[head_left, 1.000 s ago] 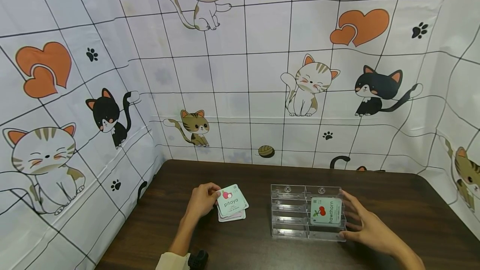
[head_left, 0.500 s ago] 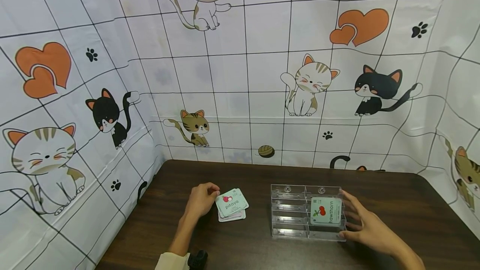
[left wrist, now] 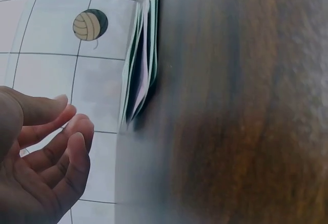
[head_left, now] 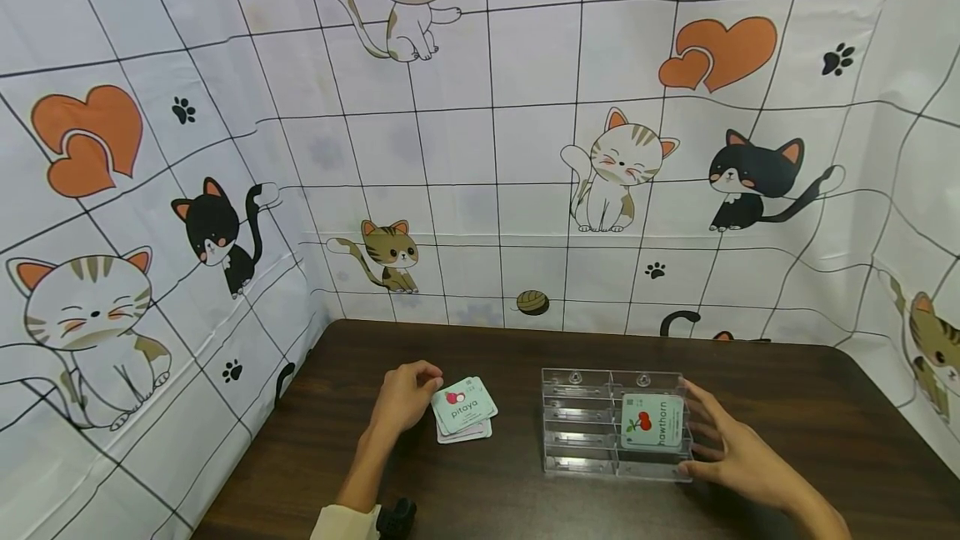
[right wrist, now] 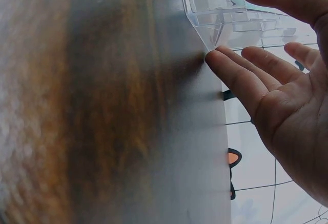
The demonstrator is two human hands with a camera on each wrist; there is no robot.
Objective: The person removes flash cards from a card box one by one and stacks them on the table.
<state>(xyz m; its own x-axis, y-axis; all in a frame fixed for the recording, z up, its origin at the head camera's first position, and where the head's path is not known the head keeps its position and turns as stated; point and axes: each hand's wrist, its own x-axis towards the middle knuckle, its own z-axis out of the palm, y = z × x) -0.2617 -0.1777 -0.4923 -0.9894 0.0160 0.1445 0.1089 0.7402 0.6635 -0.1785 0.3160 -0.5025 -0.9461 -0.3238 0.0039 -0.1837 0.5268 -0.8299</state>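
A small stack of cards (head_left: 463, 407) lies on the table, slightly fanned, with a "pitaya" card face up on top. Just left of it is my left hand (head_left: 405, 397), fingers loosely bent. In the left wrist view a gap separates those fingertips from the card edges (left wrist: 141, 62), and nothing is between them. Farther right stands a clear plastic rack (head_left: 577, 423) with two columns of slots. A "hawthorn" card (head_left: 652, 422) sits in its right column. My right hand (head_left: 738, 452) rests against the rack's right side, its fingers fairly straight and the thumb near the front corner.
The dark brown table (head_left: 510, 490) has rounded far corners. A white cloth backdrop (head_left: 465, 157) with printed cats, hearts and paw marks rises behind it and along both sides. A black band with a small device (head_left: 396, 517) is on my left wrist.
My left hand has let go of the "pitaya" card, which has turned slightly and now lies on the stack. The hand has lifted slightly away. My right hand and the rack have stayed put.
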